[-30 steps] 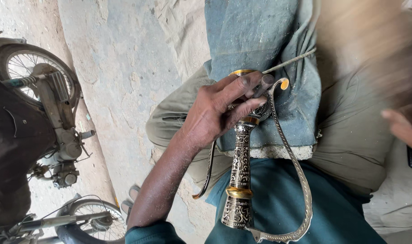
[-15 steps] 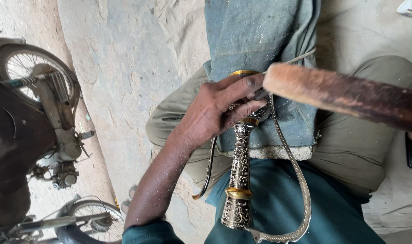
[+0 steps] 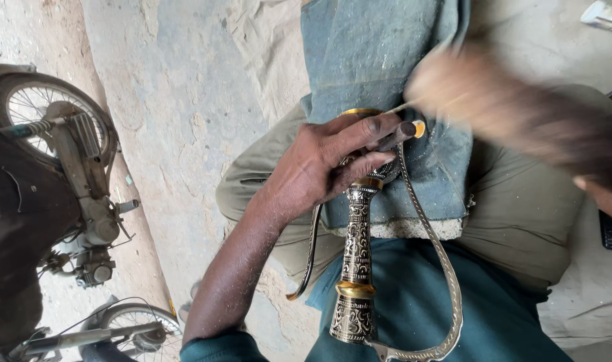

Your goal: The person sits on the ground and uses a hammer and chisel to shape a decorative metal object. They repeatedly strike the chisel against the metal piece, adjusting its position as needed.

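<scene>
Your left hand (image 3: pixel 319 171) is clamped around the top end of the one sword hilt (image 3: pixel 355 268), fingers wrapped where the dark engraved grip meets the guard, thumb stretched out over it. That hilt lies across your lap, on the blue cloth (image 3: pixel 379 60) draped over your knee, pommel end pointing back toward your teal shirt (image 3: pixel 420 315). Two brass bands on the grip, one up by your fingers and one lower near the pommel. One curved knuckle bow (image 3: pixel 447 268) loops down the right side of the hilt, and a thin curved quillon (image 3: pixel 310 255) hangs off its left.

Right of the hilt there's a brown wooden handle (image 3: pixel 514 114), totally motion-blurred, so I can't tell how your right hand (image 3: pixel 604 198) is closed. Only a sliver of it shows.

Way left of the hilt, one motorcycle (image 3: pixel 64 201) is parked on the concrete floor (image 3: pixel 178 100), two wheels visible.
</scene>
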